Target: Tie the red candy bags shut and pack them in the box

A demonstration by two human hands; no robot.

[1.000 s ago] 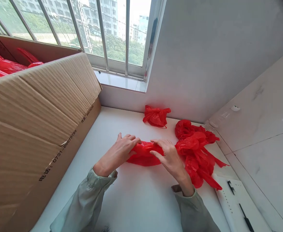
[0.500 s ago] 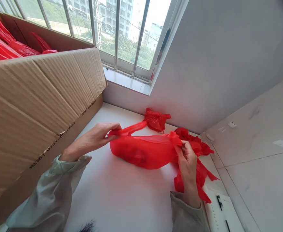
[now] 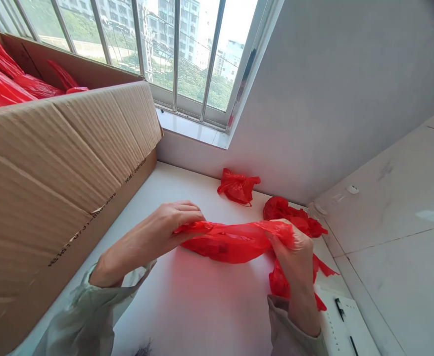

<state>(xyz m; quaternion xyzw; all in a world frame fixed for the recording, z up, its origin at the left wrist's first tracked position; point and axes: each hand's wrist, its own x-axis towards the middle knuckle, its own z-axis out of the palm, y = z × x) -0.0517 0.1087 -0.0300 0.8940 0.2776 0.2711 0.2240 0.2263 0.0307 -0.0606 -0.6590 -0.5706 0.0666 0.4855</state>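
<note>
A thin red plastic bag (image 3: 227,244) is stretched sideways between my two hands, over the white tabletop (image 3: 202,306). Its left end is gripped by my left hand (image 3: 172,222), fingers closed on the gathered plastic. My right hand (image 3: 294,249) is closed around the bunched right end. Something darker shows faintly inside the bag, too unclear to name. A knotted red bag (image 3: 239,187) lies by the wall, beyond the held one. More red bags (image 3: 294,215) are heaped behind and beside my right hand, partly hidden by it.
At the left stands a large open cardboard box (image 3: 72,148) with red bags (image 3: 9,79) inside. A barred window (image 3: 190,64) is above the table's back edge. At the lower right lies a white perforated board (image 3: 335,321) with black pieces.
The bag has been pulled narrower and flatter, its loose upper strip now gathered in. My left hand has moved right and slightly down; my right hand has shifted slightly right and turned over the bag's end.
</note>
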